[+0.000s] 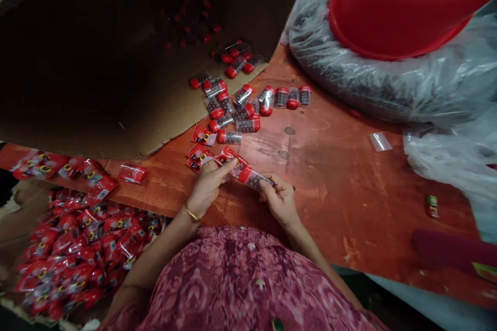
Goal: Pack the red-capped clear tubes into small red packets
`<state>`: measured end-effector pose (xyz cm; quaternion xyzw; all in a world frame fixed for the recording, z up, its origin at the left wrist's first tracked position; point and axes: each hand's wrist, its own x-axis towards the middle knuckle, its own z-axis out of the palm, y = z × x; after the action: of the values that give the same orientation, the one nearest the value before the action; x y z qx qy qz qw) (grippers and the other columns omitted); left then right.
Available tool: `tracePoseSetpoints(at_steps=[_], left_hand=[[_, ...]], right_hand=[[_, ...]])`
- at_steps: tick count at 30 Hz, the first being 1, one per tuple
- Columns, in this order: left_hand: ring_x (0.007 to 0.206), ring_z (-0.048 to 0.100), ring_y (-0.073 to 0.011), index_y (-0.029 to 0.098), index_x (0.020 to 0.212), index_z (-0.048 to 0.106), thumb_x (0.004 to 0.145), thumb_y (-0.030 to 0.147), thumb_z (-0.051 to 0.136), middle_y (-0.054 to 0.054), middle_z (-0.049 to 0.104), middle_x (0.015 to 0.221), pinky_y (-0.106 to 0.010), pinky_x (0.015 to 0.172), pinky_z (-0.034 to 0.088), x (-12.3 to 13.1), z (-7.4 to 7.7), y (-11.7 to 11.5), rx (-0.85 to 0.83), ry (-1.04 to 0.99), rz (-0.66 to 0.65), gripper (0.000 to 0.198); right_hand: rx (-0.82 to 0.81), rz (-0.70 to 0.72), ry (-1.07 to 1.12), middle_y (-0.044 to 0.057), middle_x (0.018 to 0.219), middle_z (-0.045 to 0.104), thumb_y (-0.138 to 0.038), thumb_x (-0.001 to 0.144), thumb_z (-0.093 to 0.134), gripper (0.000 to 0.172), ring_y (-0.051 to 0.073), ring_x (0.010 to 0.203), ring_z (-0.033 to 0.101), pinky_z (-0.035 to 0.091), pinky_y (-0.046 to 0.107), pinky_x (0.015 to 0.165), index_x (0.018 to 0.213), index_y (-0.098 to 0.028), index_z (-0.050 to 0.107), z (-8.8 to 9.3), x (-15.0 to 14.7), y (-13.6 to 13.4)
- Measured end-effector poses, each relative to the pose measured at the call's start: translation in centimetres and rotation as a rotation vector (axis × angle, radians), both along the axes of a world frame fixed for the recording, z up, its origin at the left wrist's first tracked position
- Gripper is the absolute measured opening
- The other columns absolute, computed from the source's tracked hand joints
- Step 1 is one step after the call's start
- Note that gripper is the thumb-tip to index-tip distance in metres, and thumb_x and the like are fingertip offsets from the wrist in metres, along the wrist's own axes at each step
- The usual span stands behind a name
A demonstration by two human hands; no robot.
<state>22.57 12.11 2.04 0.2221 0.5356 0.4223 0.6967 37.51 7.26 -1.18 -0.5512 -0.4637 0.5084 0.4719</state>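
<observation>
My left hand pinches the open end of a small red printed packet. My right hand grips a clear tube with a red cap, filled with dark beads, its capped end at the packet's mouth. Both hands work close together over the reddish-brown table. Two more red packets lie just left of my left hand. Several similar red-capped tubes lie scattered beyond my hands, spilling out of a tipped cardboard box.
A heap of filled red packets sits at the lower left, with one more on the table. At upper right a red plastic basin rests on a clear bag of dark beads. A small empty clear bag lies right.
</observation>
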Motion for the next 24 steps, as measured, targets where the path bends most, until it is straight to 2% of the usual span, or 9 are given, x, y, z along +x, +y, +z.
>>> tracePoseSetpoints(at_steps=[5,8,13,20,24], left_hand=[[0.048,0.050,-0.0083,0.013,0.059,0.061,0.050,0.039,0.081,0.002,0.058,0.052,-0.021,0.051,0.041,-0.3,0.3,0.1,0.075,-0.014,-0.041,0.035],[0.049,0.048,-0.0073,0.013,0.055,0.060,0.052,0.036,0.081,0.003,0.056,0.051,-0.020,0.053,0.040,-0.6,0.3,0.1,0.121,0.017,-0.068,0.031],[0.053,0.050,-0.0077,0.013,0.060,0.064,0.053,0.031,0.080,0.002,0.060,0.056,-0.020,0.056,0.041,-0.9,0.0,0.0,0.131,0.053,-0.086,0.025],[0.050,0.050,-0.0077,0.014,0.061,0.060,0.045,0.034,0.083,0.003,0.060,0.056,-0.020,0.052,0.042,-0.1,0.6,-0.1,0.048,-0.036,-0.013,0.034],[0.048,0.049,-0.0065,0.013,0.064,0.061,0.046,0.037,0.082,0.004,0.060,0.055,-0.019,0.050,0.041,0.4,0.1,-0.3,0.071,-0.015,0.008,0.036]], right_hand=[[0.038,0.041,-0.066,-0.005,0.049,0.046,-0.036,0.079,0.053,0.020,0.008,0.042,0.039,0.031,0.020,0.041,0.073,-0.018,0.059,0.4,0.0,-0.1],[0.046,0.047,-0.077,-0.006,0.048,0.045,-0.036,0.079,0.052,0.021,0.008,0.042,0.039,0.031,0.021,0.041,0.073,-0.018,0.059,0.6,0.0,-0.2],[0.075,0.069,-0.083,-0.005,0.050,0.045,-0.033,0.078,0.053,0.017,0.008,0.043,0.038,0.032,0.020,0.042,0.072,-0.018,0.058,0.7,0.0,-0.3],[-0.032,0.107,0.053,-0.006,0.048,0.045,-0.044,0.079,0.053,0.027,0.008,0.041,0.039,0.033,0.020,0.040,0.078,-0.017,0.058,0.2,-0.5,-0.2],[-0.057,0.124,0.124,-0.006,0.049,0.044,-0.048,0.079,0.053,0.032,0.007,0.040,0.038,0.032,0.020,0.039,0.080,-0.017,0.058,-0.2,-0.7,-0.2]])
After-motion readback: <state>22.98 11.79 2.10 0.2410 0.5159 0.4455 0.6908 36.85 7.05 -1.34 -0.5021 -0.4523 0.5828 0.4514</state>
